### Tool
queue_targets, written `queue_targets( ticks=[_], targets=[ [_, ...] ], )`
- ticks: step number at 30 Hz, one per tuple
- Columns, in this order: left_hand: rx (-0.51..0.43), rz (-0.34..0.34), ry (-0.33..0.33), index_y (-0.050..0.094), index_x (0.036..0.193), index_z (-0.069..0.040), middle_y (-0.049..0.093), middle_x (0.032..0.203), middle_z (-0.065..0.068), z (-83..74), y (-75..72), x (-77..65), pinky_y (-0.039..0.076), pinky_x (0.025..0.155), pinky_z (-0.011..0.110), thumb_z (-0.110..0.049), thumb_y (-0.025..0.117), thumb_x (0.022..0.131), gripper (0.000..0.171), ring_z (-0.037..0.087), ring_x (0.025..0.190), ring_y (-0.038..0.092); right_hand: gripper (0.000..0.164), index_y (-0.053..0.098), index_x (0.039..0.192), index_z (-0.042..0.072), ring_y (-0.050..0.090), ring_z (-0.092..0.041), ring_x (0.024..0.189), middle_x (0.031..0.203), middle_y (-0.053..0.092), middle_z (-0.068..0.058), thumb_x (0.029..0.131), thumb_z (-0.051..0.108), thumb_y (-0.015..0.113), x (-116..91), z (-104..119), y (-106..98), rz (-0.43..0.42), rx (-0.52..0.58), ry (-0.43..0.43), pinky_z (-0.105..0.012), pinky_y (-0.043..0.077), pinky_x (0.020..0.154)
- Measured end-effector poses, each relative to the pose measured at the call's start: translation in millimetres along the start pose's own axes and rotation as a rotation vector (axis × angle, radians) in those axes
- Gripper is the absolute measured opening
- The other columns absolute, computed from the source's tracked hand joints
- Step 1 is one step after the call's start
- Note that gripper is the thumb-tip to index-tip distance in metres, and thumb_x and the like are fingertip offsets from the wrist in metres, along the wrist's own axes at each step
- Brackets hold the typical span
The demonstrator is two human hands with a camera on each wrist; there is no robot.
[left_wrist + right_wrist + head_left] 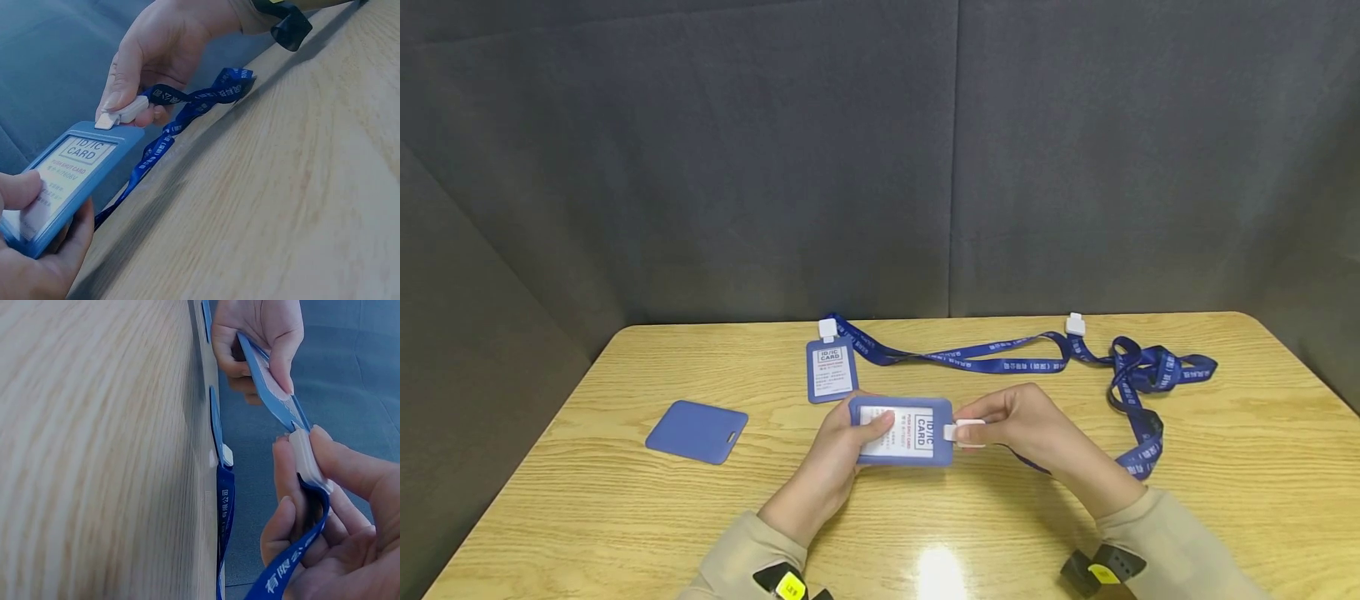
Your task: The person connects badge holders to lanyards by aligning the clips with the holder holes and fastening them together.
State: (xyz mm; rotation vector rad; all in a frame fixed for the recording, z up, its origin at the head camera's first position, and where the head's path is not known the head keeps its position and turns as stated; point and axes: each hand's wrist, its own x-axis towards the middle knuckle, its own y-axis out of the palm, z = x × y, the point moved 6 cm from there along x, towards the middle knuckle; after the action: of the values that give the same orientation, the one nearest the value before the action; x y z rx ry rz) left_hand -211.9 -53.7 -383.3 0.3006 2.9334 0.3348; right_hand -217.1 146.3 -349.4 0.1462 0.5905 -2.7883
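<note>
In the head view my left hand (842, 442) grips a blue ID card holder (943, 454) on its side, thumb across the card window. My right hand (1026, 425) pinches the white clip (970, 432) of a lanyard between thumb and fingers, right at the holder's slotted end. The left wrist view has the clip's white tab (107, 120) over the holder's top edge. From the clip a dark blue lanyard strap (284, 569) with white lettering runs down past the right palm in the right wrist view. Both hands are raised above the table.
A second card holder (831, 392), joined to a white clip (828, 328) and lanyard (1000, 365), lies at the back. A loose blue holder (696, 432) lies at left. Another lanyard (1157, 371) with a white clip (1076, 324) is bunched on the wooden table (1262, 517) at right.
</note>
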Motion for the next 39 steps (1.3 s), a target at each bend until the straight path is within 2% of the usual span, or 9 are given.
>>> queue_targets(
  ticks=[8, 13, 17, 20, 26, 35, 39],
  targets=[
    [0.001, -0.025, 0.014, 0.048, 0.111, -0.002, 0.063, 0.099, 0.008, 1.1, 1.7, -2.4, 0.051, 0.077, 0.031, -0.011, 0.056, 0.091, 0.023, 0.018, 0.087, 0.065, 0.029, 0.071, 0.096, -0.001, 0.068, -0.021, 0.077, 0.081, 0.071, -0.010, 0.077, 0.020, 0.076, 0.7, -0.6, 0.5, -0.034, 0.000, 0.017, -0.035, 0.050, 0.077],
    [0.115, -0.077, 0.070, 0.052, 0.109, -0.001, 0.063, 0.093, 0.006, -4.0, 1.4, -2.0, 0.046, 0.081, 0.029, -0.011, 0.058, 0.090, 0.022, 0.016, 0.083, 0.063, 0.023, 0.072, 0.092, 0.001, 0.066, -0.017, 0.078, 0.086, 0.071, -0.009, 0.076, 0.018, 0.077, 1.5, -0.1, 2.7, -0.088, -0.066, -0.005, -0.030, 0.051, 0.070],
    [0.177, -0.106, 0.108, 0.054, 0.108, -0.001, 0.063, 0.090, 0.005, -8.6, 1.4, -1.4, 0.042, 0.085, 0.030, -0.011, 0.060, 0.089, 0.022, 0.015, 0.083, 0.061, 0.025, 0.073, 0.092, 0.004, 0.064, -0.018, 0.088, 0.093, 0.070, -0.008, 0.075, 0.022, 0.078, 1.1, 1.8, 1.7, -0.126, -0.131, -0.017, -0.031, 0.050, 0.071],
    [0.168, -0.102, 0.105, 0.054, 0.108, -0.001, 0.064, 0.091, 0.005, -9.7, 1.7, -1.8, 0.042, 0.085, 0.030, -0.012, 0.060, 0.089, 0.023, 0.016, 0.083, 0.062, 0.026, 0.074, 0.092, 0.006, 0.063, -0.019, 0.093, 0.093, 0.070, -0.006, 0.075, 0.025, 0.078, 0.6, 3.1, -0.2, -0.144, -0.157, -0.012, -0.034, 0.050, 0.073],
    [0.152, -0.094, 0.098, 0.054, 0.107, -0.001, 0.064, 0.089, 0.005, -7.9, 1.9, -2.1, 0.043, 0.084, 0.029, -0.011, 0.060, 0.089, 0.021, 0.015, 0.081, 0.063, 0.024, 0.073, 0.092, 0.005, 0.064, -0.017, 0.087, 0.096, 0.070, -0.007, 0.075, 0.022, 0.078, 0.6, 2.9, 1.9, -0.135, -0.143, -0.021, -0.032, 0.051, 0.072],
    [0.222, -0.082, 0.115, 0.054, 0.109, -0.002, 0.063, 0.092, 0.007, -12.3, 3.0, -2.8, 0.042, 0.084, 0.030, -0.014, 0.058, 0.090, 0.023, 0.016, 0.083, 0.061, 0.021, 0.073, 0.093, 0.006, 0.064, -0.016, 0.084, 0.096, 0.069, -0.007, 0.078, 0.021, 0.076, 1.7, 3.6, 1.7, -0.155, -0.189, -0.048, -0.032, 0.051, 0.070],
    [0.232, -0.067, 0.114, 0.054, 0.112, -0.003, 0.063, 0.097, 0.007, -13.8, 5.5, -2.5, 0.041, 0.086, 0.030, -0.017, 0.058, 0.091, 0.026, 0.016, 0.088, 0.061, 0.022, 0.073, 0.095, 0.008, 0.063, -0.018, 0.090, 0.097, 0.070, -0.007, 0.079, 0.022, 0.075, 2.4, 5.3, -2.1, -0.178, -0.241, -0.084, -0.035, 0.050, 0.073]
  ],
)
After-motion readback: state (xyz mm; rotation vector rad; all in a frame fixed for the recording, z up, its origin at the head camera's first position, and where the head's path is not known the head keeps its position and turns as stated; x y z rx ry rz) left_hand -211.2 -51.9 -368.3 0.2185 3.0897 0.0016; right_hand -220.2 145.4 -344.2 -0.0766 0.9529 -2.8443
